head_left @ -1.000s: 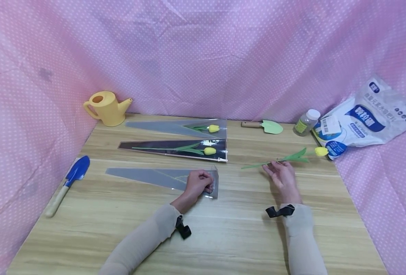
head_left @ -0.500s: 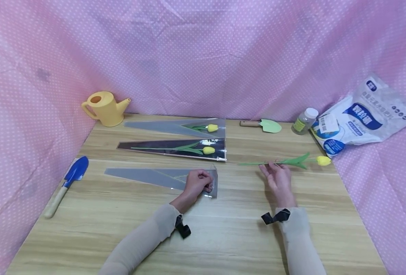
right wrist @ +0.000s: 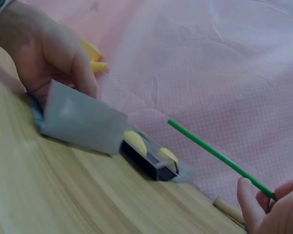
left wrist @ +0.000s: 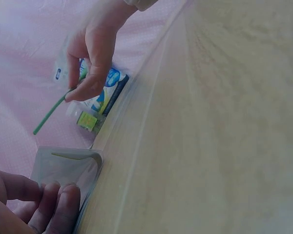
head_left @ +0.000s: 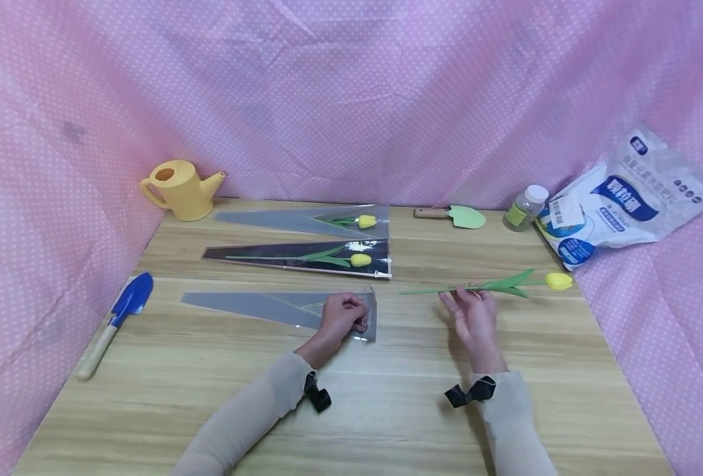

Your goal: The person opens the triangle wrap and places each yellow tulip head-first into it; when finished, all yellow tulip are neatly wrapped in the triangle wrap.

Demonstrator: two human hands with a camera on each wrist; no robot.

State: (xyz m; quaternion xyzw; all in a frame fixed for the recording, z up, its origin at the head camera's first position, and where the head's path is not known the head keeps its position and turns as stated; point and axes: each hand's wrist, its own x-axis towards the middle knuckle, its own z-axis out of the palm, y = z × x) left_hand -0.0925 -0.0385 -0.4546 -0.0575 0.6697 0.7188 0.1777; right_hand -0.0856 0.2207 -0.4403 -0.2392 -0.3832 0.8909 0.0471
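Observation:
My left hand (head_left: 342,317) pinches the wide right end of a clear tapered flower sleeve (head_left: 226,304) lying on the table. In the right wrist view the mouth of this sleeve (right wrist: 83,119) stands raised at the fingers. To the right, my right hand (head_left: 475,320) pinches the green stem of a yellow tulip (head_left: 508,284) between thumb and fingers. The tulip is held nearly level above the table, bloom to the right and bare stem end towards the sleeve's mouth. In the left wrist view the stem (left wrist: 50,116) tilts down past the fingertips, apart from the sleeve.
Behind lie a dark sleeve (head_left: 256,253) and a clear sleeve (head_left: 268,219), each with a yellow tulip inside. A watering can (head_left: 187,192), blue trowel (head_left: 133,294), green trowel (head_left: 467,217), jar (head_left: 524,210) and white bag (head_left: 631,205) stand or lie around the table's edges.
My right hand has moved left and nearer to me with the tulip, its stem end coming closer to the sleeve. My left hand has stayed on the sleeve's end.

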